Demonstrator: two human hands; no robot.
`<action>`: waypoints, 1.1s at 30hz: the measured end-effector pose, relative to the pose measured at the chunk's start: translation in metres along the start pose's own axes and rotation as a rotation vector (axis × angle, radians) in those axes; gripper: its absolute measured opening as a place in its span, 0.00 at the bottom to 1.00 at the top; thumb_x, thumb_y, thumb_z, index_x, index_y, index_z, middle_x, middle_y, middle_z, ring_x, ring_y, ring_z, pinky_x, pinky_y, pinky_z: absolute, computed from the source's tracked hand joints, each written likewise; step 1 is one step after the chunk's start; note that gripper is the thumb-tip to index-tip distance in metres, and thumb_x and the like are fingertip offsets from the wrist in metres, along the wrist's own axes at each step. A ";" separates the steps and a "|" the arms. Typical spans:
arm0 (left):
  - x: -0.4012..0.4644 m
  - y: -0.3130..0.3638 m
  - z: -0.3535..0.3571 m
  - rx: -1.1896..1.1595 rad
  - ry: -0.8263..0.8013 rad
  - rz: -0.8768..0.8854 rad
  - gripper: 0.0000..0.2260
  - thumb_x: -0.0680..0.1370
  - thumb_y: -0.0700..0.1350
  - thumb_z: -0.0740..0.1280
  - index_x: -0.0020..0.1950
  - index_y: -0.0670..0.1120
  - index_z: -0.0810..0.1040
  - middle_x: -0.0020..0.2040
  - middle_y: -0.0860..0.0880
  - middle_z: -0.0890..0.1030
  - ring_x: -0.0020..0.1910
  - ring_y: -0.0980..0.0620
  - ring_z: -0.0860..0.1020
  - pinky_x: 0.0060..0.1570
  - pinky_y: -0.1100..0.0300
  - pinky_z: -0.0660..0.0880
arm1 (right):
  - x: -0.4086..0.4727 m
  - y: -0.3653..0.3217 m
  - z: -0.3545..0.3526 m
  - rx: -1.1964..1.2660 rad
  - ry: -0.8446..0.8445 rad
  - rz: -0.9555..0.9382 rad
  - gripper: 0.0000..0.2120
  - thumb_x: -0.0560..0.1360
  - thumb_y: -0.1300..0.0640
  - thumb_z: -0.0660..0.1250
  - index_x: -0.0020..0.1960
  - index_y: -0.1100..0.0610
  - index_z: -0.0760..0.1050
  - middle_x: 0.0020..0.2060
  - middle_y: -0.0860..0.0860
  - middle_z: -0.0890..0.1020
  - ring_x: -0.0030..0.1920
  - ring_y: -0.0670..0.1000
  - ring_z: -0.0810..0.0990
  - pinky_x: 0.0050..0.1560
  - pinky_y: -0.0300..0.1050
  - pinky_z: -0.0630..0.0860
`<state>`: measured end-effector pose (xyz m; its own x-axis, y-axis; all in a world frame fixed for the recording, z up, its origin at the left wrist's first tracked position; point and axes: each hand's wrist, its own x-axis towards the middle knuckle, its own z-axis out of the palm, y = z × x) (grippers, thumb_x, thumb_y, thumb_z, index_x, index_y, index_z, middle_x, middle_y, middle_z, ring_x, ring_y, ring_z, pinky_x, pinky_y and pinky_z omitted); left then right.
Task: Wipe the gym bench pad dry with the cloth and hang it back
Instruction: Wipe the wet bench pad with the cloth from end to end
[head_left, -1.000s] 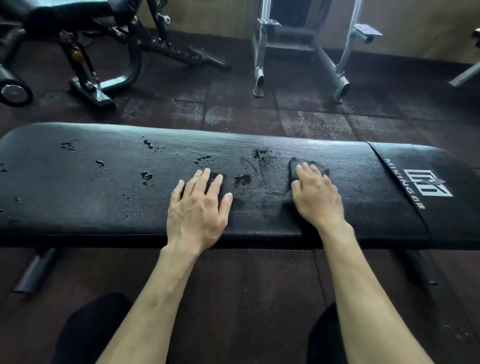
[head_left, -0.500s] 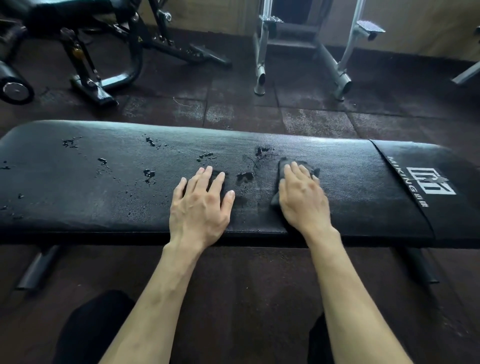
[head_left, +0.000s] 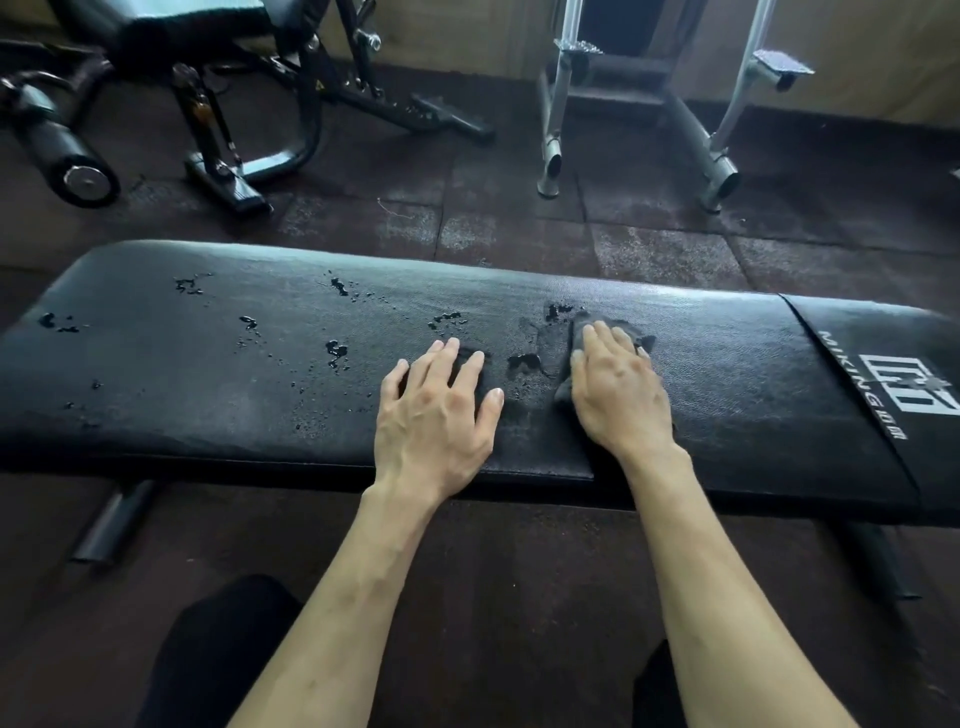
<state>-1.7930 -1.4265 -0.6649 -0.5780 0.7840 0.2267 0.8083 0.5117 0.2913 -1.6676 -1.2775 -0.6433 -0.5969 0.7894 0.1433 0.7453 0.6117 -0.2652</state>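
Observation:
A long black bench pad (head_left: 208, 374) lies across the view, with water drops (head_left: 336, 351) scattered over its left and middle parts. My right hand (head_left: 615, 392) presses flat on a small dark grey cloth (head_left: 641, 340), which is mostly hidden under the palm and shows only past the fingertips and at the left side of the hand. My left hand (head_left: 436, 415) rests flat on the pad with fingers spread, holding nothing, just left of a small puddle (head_left: 524, 361). A white logo (head_left: 898, 389) marks the pad's right end.
Dark rubber floor tiles (head_left: 519, 228) lie beyond the bench. A black adjustable bench frame (head_left: 244, 171) stands at the back left, and a grey metal rack's legs (head_left: 550, 166) at the back middle and right. My dark-clothed knees (head_left: 218, 649) are below the bench's near edge.
My right hand has slid the cloth leftward along the pad, closer to the puddle beside my left hand. My left hand has stayed in place.

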 end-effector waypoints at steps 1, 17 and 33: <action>0.000 0.000 0.000 -0.002 -0.001 -0.002 0.26 0.81 0.62 0.53 0.75 0.53 0.71 0.78 0.47 0.68 0.79 0.50 0.63 0.76 0.46 0.55 | 0.003 -0.008 0.003 0.001 -0.005 -0.031 0.22 0.84 0.51 0.50 0.74 0.59 0.65 0.75 0.54 0.68 0.75 0.55 0.63 0.76 0.54 0.58; 0.029 -0.010 0.002 -0.001 0.003 -0.039 0.23 0.83 0.57 0.56 0.77 0.50 0.69 0.79 0.47 0.67 0.79 0.50 0.63 0.78 0.45 0.55 | 0.050 -0.026 0.014 0.046 0.005 -0.040 0.16 0.81 0.56 0.52 0.63 0.61 0.72 0.65 0.55 0.75 0.69 0.58 0.70 0.70 0.56 0.64; 0.033 -0.013 0.005 0.002 0.056 -0.047 0.23 0.80 0.58 0.56 0.72 0.52 0.75 0.75 0.49 0.72 0.76 0.51 0.68 0.75 0.44 0.61 | 0.088 -0.027 0.019 0.051 -0.028 -0.077 0.14 0.80 0.57 0.54 0.62 0.59 0.71 0.65 0.55 0.75 0.68 0.57 0.70 0.69 0.56 0.64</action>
<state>-1.8222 -1.4058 -0.6660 -0.6206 0.7382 0.2644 0.7804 0.5483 0.3006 -1.7460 -1.2260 -0.6412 -0.6601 0.7382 0.1389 0.6813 0.6663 -0.3031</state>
